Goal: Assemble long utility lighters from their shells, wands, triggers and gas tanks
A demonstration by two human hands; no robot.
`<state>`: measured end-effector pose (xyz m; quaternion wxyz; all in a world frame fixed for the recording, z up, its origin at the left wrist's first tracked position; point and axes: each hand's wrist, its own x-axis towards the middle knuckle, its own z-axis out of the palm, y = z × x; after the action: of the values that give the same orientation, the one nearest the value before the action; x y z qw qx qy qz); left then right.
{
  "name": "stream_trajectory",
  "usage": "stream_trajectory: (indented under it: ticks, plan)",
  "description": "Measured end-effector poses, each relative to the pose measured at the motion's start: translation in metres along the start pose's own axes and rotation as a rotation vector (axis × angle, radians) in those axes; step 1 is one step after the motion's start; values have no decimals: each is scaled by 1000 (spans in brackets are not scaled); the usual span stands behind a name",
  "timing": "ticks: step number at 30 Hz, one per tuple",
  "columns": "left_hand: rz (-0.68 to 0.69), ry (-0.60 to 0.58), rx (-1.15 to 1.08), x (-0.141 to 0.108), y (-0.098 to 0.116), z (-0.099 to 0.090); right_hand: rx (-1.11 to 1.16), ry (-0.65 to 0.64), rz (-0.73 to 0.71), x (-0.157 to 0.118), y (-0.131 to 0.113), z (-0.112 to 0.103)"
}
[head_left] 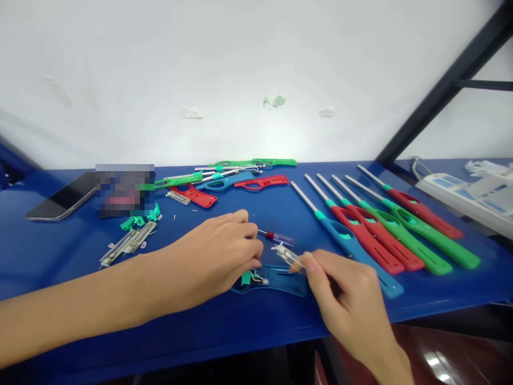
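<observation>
Between the thumb and fingers of my right hand [348, 302] is a clear plastic lighter fuel tank [285, 253], held tilted above the table. Below it lies an open blue lighter casing half [285, 280], with a green part [246, 277] and white wires inside. My left hand [218, 254] is closed over the left end of this casing, fingers curled down. Whatever those fingertips grip is hidden. Just behind the hands rests a screwdriver [280, 238] with a red and clear purple handle.
Whole stick lighters [356, 232] in blue, red and green lie in a row at right. Behind are opened casings [262, 182] and metal tubes. At left are loose fuel tanks [128, 243], green triggers [138, 220] and a phone [66, 196]. A white device [460, 198] stands far right.
</observation>
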<state>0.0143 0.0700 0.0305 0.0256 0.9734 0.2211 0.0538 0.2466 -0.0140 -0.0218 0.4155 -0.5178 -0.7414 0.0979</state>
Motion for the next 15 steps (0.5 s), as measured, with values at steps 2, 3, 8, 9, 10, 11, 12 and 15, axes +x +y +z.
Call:
stream_trajectory:
  ticks: [2,3,8,9,10,11,12,15]
  plan:
    - [-2,-72,54,5,1,-2,-17,-14,4,0,1,2]
    - [-2,-98,72,7,2,-3,-26,-23,10,0,1,2]
    - [3,-153,126,17,9,-6,-73,-76,57,-1,4,5]
    - [6,-164,137,19,11,-6,-82,-85,65,-1,4,5]
    - [13,-171,150,20,13,-7,-89,-92,72,-1,5,6]
    - [22,-170,165,22,15,-8,-95,-96,77,-1,5,6]
    - [29,-164,186,22,17,-8,-101,-99,81,-1,5,6]
    - [62,-118,265,22,23,-8,-120,-100,88,-1,5,7]
